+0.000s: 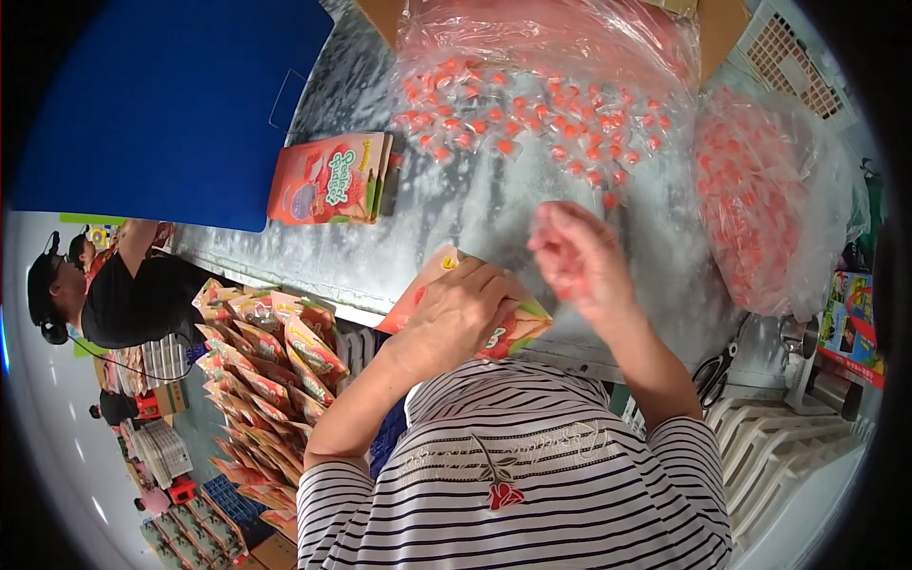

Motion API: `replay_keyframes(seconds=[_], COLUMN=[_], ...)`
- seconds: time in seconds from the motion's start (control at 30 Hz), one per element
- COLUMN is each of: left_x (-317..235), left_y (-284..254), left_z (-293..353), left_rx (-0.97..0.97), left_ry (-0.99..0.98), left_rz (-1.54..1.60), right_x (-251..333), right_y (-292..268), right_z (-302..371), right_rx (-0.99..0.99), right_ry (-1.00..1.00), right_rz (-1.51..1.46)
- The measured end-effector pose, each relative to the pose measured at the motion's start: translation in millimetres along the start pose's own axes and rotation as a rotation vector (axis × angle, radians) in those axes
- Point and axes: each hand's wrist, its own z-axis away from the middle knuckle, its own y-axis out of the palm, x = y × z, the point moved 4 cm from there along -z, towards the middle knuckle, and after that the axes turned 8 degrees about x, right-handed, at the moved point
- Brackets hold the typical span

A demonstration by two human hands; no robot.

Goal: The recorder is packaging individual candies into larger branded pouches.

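My left hand (454, 313) is closed over a red and green printed pouch (521, 328), holding it against the table's near edge in front of my body. Just right of the pouch, my right hand (581, 261) is raised with its fingers curled in. Motion smears it, but the reddish shapes in its palm look like wrapped candies. Beyond that hand, many small red candies (570, 128) in clear wrappers lie scattered across the table. A small stack of matching pouches (328, 180) rests flat to the left.
A lined cardboard box (717, 38) stands at the far side. To the right sits a clear bag of candies (755, 204), with black scissors (717, 370) near the edge. Filled pouches (271, 370) crowd below left. A blue panel (161, 114) covers the upper left; a person (123, 294) is beyond.
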Motion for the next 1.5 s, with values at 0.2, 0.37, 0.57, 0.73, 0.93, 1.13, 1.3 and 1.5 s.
replay_keyframes(seconds=[0.2, 0.37, 0.57, 0.73, 0.93, 1.13, 1.3, 1.5], left_x=[-8.6, -16.7, -0.8, -0.9, -2.3, -7.3, -4.2, -2.7], left_y=[-4.2, -5.4, -11.8, -11.0, -12.1, -9.1, -12.2, -6.3], left_z=[1.3, 4.7, 7.4, 11.8, 14.0, 14.5, 15.9, 16.6], left_rx=[0.029, -0.062, -0.064, -0.128, -0.142, -0.096, -0.101, -0.083], left_ry=[0.037, 0.144, 0.068, 0.061, 0.008, 0.066, 0.033, 0.034], left_rz=[0.066, 0.099, 0.191, 0.154, 0.102, 0.104, 0.096, 0.150], right_x=[-27.1, -21.2, -22.6, -36.0, -26.7, -19.5, -20.8, -18.7], right_y=[26.6, 32.0, 34.3, 24.7, 29.4, 31.3, 25.8, 28.3], right_z=[-16.2, -5.4, 19.7, 20.8, 22.3, 21.6, 18.6, 17.5], right_rx=[0.099, 0.066, 0.218, 0.206, 0.184, 0.208, 0.260, 0.244], right_ry=[-0.138, -0.314, -0.412, -0.476, -0.634, -0.624, -0.626, -0.352], right_rz=[0.271, 0.779, 1.134, 1.120, 0.981, 0.977, 0.991, 0.921])
